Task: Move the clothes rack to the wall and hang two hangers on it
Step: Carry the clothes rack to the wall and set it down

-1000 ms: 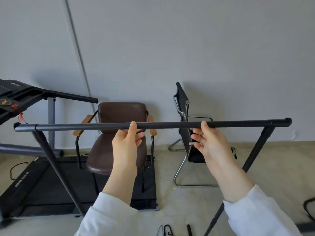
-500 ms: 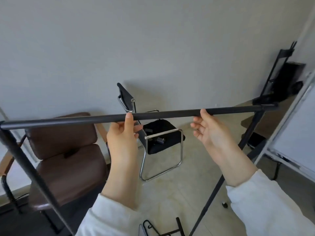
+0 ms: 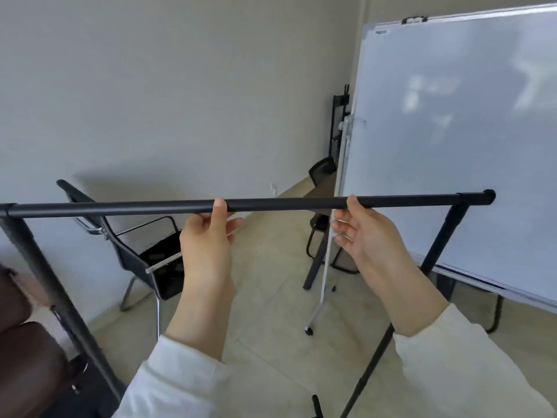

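**Q:** What are your hands doing?

**Me:** Both grips are on the clothes rack (image 3: 271,204), on its black top bar. My left hand (image 3: 208,236) has the thumb up against the near side of the bar and the fingers curled behind it, so it pinches the bar. My right hand (image 3: 364,233) is looser: thumb on the bar, fingers spread and hanging open below it, not wrapped round.

**Q:** Where does the rack stand?

**Me:** Right across in front of me, bar about level, slightly higher at the right end. Its slanted legs drop to the floor (image 3: 271,297) at both sides. The grey wall (image 3: 180,86) is beyond it, well apart.

**Q:** Any writing you can read?

**Me:** A small mark sits at the whiteboard's top left corner, too blurred to read.

**Q:** What stands in the way?

**Me:** The whiteboard (image 3: 452,131) on its wheeled stand fills the right side, just behind the rack's right end. A black chair (image 3: 144,254) with a chrome frame stands by the wall, left of centre, behind the bar. A brown chair (image 3: 24,342) is at the lower left edge, beside the rack's left leg. A black stand (image 3: 339,125) is in the far corner.

**Q:** Open room?

**Me:** Bare floor between the black chair and the whiteboard, running toward the corner.
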The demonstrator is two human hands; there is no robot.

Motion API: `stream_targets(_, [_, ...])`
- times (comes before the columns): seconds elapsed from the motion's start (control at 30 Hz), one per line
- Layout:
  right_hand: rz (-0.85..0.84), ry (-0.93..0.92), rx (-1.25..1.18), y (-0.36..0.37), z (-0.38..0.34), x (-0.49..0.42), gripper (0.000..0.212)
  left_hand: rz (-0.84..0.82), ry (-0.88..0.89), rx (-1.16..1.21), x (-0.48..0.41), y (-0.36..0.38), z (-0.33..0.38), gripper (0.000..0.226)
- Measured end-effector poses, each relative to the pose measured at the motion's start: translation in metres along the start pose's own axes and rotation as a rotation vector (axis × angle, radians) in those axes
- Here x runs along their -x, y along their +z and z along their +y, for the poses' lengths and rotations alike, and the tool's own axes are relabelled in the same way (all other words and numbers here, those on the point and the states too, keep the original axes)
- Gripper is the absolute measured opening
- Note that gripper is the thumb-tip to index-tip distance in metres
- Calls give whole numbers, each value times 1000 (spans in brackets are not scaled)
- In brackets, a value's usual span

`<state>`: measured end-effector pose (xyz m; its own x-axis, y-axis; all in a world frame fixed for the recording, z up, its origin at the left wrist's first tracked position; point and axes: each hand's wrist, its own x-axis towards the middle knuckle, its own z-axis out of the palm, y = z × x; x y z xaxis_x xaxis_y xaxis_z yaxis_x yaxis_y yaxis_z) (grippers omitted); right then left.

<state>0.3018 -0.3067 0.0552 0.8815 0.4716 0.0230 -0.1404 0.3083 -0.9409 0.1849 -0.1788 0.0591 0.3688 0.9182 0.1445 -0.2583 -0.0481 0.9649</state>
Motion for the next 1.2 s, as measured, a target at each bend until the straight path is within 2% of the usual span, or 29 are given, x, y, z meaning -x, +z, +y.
stream_targets(0.3, [307,-108,4,-168,-64,74,20,-316,-93,48,121,122,-5,21])
stream_targets(0.67, [686,-266,17,-338,-121,148,20,-714,-266,123,255,266,-23,21])
stream_targets(0.9, [877,-362,85,-416,-149,171,22,-938,-345,145,310,348,-39,20])
stream_targets(1.2, [1219,-469,111,-504,-183,233,26,-1277,-484,143,419,444,-48,22])
